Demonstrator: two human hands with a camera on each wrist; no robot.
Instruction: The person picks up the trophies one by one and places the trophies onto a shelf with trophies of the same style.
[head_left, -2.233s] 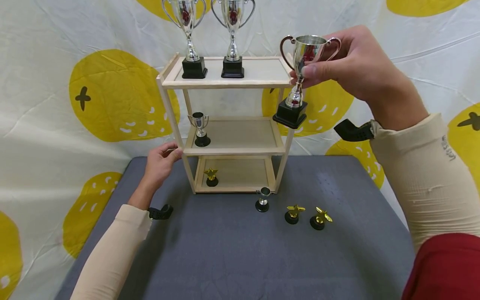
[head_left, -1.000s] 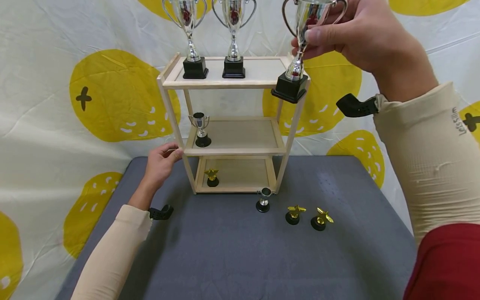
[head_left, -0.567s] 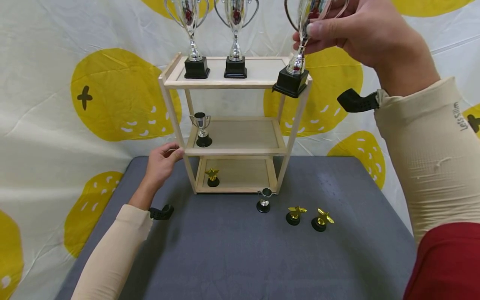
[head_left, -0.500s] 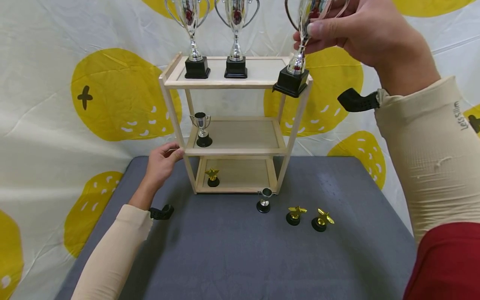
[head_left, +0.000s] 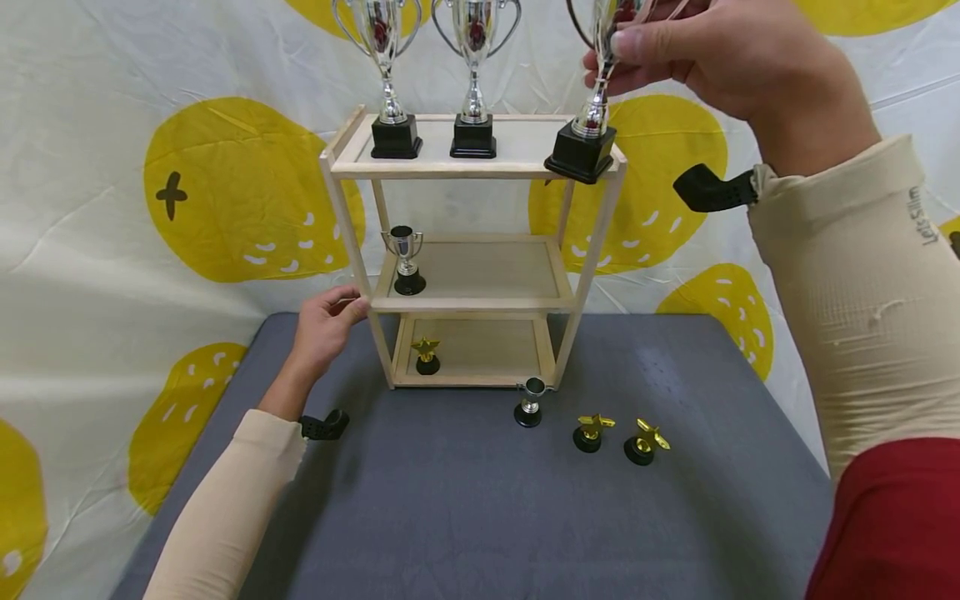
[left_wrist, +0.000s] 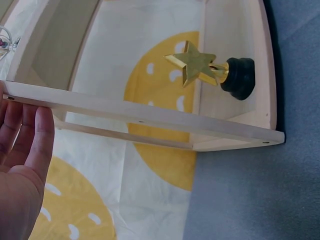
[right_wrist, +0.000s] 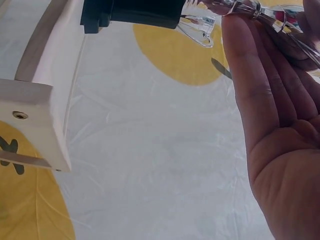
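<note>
In the head view, my right hand holds a large silver trophy cup by its bowl and stem. The trophy is tilted. Its black square base overlaps the top tier's front right corner in the head view. My left hand touches the left post of a wooden three-tier shelf; its fingertips lie against the post in the left wrist view. Two similar trophies, a left one and a middle one, stand upright on the top tier.
A small silver cup stands on the middle tier, a gold star trophy on the bottom tier. On the grey table are another small cup and two star trophies, one nearer and one farther right.
My right hand has raised the large trophy from beside the shelf to the top tier's height, lately shifting it slightly left. My left hand stays at the post.
</note>
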